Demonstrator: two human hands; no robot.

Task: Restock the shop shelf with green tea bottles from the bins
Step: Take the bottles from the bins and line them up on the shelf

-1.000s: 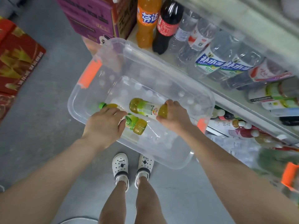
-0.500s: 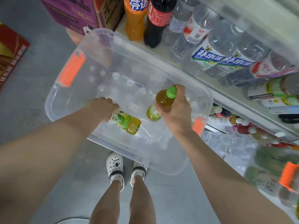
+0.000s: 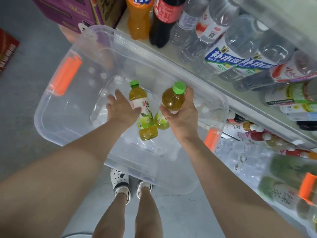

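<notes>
Gripping the first green tea bottle in the left hand, with the thumb laid across the label, the green cap pointing away from the wrist and the amber base nearer the forearm. Clutching the second green tea bottle in the right hand, with fingers curled behind it, thumb under its body, and the cap tipped up toward the camera just past the fingertips. Holding both side by side between the two hands, inside the clear bin, lower ends close together; cannot tell whether touching, nor whether either rests on the bin floor. Flanked by one orange handle out beyond the left hand and another just beside the right wrist. Facing, past the right hand's fingertips, the shelf, stocked with an orange soda bottle, a cola bottle and water bottles. Bordered outside the right forearm by a second bin of blurred green-labelled bottles. Standing in white clogs, seen between the forearms.
</notes>
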